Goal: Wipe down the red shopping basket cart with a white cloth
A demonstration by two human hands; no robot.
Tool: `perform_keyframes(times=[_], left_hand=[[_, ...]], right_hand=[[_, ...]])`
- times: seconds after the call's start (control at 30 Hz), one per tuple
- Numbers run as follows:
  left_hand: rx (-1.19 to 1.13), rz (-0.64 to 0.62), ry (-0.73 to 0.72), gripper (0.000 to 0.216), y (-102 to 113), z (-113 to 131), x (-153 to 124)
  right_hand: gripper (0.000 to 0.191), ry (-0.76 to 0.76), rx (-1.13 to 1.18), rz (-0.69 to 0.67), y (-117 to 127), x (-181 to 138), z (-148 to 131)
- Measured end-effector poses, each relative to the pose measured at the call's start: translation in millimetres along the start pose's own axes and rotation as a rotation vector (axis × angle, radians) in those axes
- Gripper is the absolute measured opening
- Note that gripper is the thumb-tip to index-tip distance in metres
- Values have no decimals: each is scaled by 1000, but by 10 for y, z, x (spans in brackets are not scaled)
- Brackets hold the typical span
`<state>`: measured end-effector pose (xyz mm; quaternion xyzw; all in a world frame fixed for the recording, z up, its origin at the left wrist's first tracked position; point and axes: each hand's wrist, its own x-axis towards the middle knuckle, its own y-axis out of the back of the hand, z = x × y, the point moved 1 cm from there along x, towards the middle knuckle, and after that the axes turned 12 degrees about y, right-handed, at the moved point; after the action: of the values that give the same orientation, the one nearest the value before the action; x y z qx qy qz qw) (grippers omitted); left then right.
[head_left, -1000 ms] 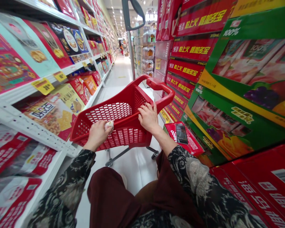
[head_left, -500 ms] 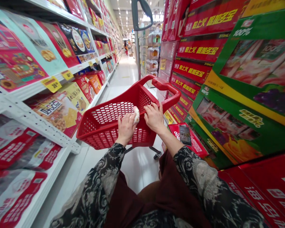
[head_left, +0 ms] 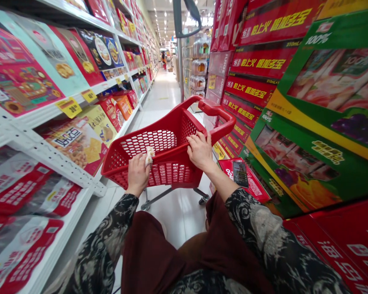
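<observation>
Between the white shelving (head_left: 33,153) on the left and the stacked drink cartons (head_left: 297,122) on the right, a red wheeled basket (head_left: 171,173) stands on the aisle floor, with its handle (head_left: 213,109) at the far end.

The right hand (head_left: 200,152) is clamped over the near right corner of the basket rim, fingers curled inside. The left hand (head_left: 137,173) is closed around a white wad (head_left: 149,154), apparently cloth or tissue, and presses it onto the near rim left of centre. The wad protrudes from the top of the fist and touches the rim's upper edge. A bare stretch of rim separates the two hands.

Recommended practice, by judgement:
1. Brace the basket with the right hand so the wheels cannot roll.
2. Draw the wad along the rim in overlapping passes.
3. Apply even pressure over the lip.
4. Turn the wad to a clean face when soiled.
</observation>
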<state>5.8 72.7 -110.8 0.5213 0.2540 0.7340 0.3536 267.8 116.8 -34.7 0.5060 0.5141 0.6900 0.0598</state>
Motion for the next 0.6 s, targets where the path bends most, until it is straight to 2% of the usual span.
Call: perform_keyframes(times=[0.13, 0.23, 0.33, 0.47, 0.53, 0.6], left_hand=[[2, -37, -28, 40, -106, 208, 88], [51, -56, -38, 37, -62, 164, 70], [98, -51, 16, 36, 71, -108, 5], [133, -9, 181, 37, 249, -647, -73], [136, -5, 227, 38, 275, -845, -85], [112, -17, 222, 38, 251, -935, -74]], right_hand=[[36, -2, -2, -15, 11, 0, 27], [36, -4, -9, -24, 25, -6, 57], [37, -2, -8, -34, 39, -13, 73], [36, -7, -9, -45, 47, -16, 65], [36, -16, -12, -45, 43, -17, 60], [36, -22, -15, -41, 34, -19, 60]])
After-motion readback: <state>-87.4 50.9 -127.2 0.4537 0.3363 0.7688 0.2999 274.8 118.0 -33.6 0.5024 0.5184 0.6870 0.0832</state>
